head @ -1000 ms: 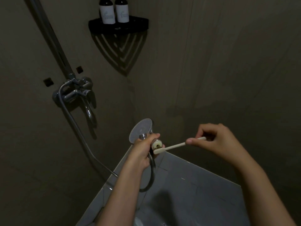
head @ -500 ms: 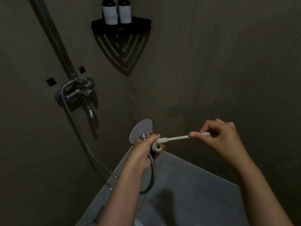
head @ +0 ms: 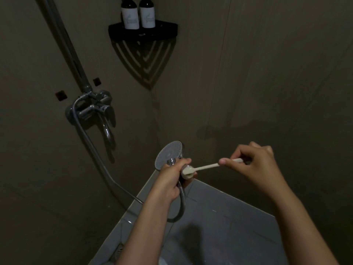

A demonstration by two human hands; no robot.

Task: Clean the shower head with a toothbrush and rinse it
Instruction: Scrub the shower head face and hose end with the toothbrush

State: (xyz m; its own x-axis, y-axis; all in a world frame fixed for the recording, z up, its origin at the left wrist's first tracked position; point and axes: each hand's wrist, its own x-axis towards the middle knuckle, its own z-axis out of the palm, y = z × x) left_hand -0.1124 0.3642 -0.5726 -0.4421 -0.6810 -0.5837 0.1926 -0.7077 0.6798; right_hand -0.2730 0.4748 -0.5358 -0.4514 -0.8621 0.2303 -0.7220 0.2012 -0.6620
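A round chrome shower head (head: 168,154) points its grey spray face up and toward me, low in the middle of the view. My left hand (head: 172,177) is wrapped around its handle, where the metal hose (head: 181,203) joins. My right hand (head: 252,167) pinches a cream toothbrush (head: 208,166) by its handle. The bristle end lies against the round end of the shower handle beside my left thumb, below the spray face.
A chrome mixer tap with lever and spout (head: 99,113) is mounted on the left wall, under a vertical riser pipe (head: 65,44). A black corner shelf (head: 143,31) up high carries two dark bottles (head: 138,13). Grey floor tiles (head: 219,226) lie below my arms.
The toothbrush head shifted slightly up and back over the end of the shower handle, a small scrubbing stroke. My right hand rose a little. The left hand kept its grip.
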